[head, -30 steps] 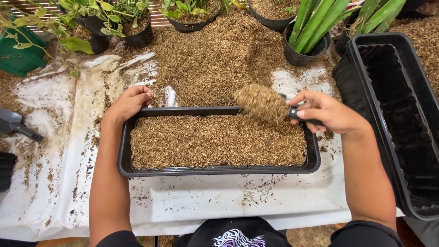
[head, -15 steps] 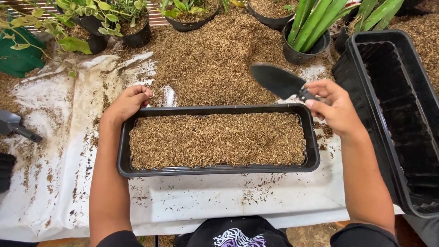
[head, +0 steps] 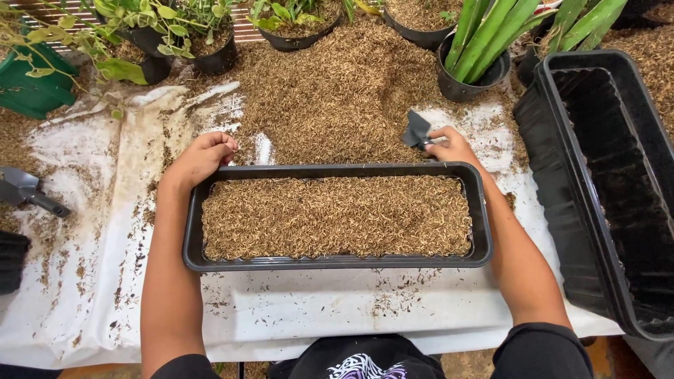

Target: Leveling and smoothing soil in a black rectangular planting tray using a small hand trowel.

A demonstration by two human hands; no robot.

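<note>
In the head view, a long black rectangular planter tray (head: pixel 337 263) sits in the middle of the frame on a white sheet (head: pixel 295 316), its long axis running left to right across the picture, and it is filled nearly level with tan, chaff-like husk substrate (head: pixel 337 217). The left hand (head: pixel 202 157) rests at the tray's upper left corner, fingers curled into a loose fist against the rim; whether they pinch the rim or only press on it cannot be told. The right hand (head: pixel 453 146) sits at the tray's upper right corner, fingers clenched around the handle of a small dark hand trowel (head: pixel 417 132), whose blade points up and to the left, toward the big heap of loose husk (head: pixel 337 91) just above the tray in the upper middle of the frame. The heap thus lies directly beyond the blade tip, nearer the right hand than the left. A larger, empty black planter box (head: pixel 604 189) stands at the right edge, well clear of both hands. Potted green plants (head: pixel 477 42) line the top of the frame, and a second trowel (head: pixel 28 189) lies at the far left.
</note>
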